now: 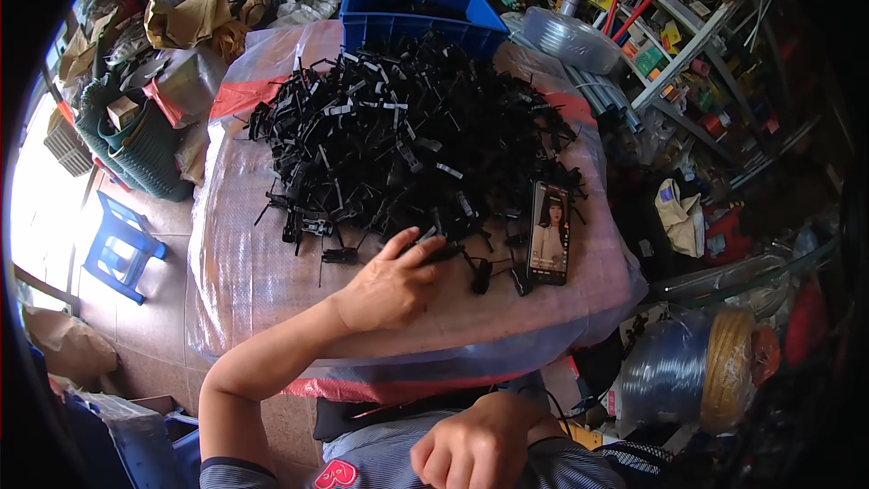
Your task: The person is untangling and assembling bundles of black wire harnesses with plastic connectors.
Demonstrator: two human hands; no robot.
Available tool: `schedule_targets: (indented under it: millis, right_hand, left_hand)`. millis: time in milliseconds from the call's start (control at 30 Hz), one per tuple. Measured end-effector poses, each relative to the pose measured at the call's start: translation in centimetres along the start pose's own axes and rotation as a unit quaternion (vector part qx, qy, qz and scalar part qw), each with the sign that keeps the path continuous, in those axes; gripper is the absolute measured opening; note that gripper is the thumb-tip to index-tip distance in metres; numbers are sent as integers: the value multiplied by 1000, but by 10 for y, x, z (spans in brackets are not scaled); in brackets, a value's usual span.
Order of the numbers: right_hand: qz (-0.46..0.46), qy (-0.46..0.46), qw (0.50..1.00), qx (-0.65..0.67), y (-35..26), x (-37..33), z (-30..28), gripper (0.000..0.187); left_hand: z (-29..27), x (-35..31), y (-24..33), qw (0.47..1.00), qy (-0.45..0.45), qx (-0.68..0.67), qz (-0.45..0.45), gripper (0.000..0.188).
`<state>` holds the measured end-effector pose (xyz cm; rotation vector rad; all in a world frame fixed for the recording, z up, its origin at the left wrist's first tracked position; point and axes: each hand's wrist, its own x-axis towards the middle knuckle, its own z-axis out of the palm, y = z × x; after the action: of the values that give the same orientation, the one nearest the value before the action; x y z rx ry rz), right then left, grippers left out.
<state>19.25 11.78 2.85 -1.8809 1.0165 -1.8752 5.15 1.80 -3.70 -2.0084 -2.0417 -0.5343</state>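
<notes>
My left hand [394,290] is at the near edge of the heap, its fingertips among the black parts [389,127], thumb and index reaching forward in a narrow bend; I cannot tell whether they grip a part or only touch one. The heap lies on the sacking [244,294], in front of the bin [407,29]. My right hand [475,444] is well apart from it, near my shirt [380,448], knuckles up, fingers bent under; I cannot tell if it holds anything

To work this edge well, I would judge it best to pinch one part by its body, since the thin stems look ready to snag, and to draw it toward me, clear of the phone [549,240]

Counting: two hands, one bin, one phone, one blue stool [118,240]; the parts overlap too much to count
</notes>
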Motion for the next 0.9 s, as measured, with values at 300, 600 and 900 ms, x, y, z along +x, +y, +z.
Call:
schedule_targets:
  millis: [300,600,900]
  right_hand:
    - [470,373,377,-706,-50,-92,-11,21]
    - [502,391,345,-690,-33,-107,-11,27]
    - [449,444,440,-638,-13,-117,-25,40]
  left_hand:
    - [5,1,-1,999,4,-47,-14,17]
    - [-13,-1,0,996,75,-16,-46,33]
    - [-10,-2,-11,990,16,-49,-129,54]
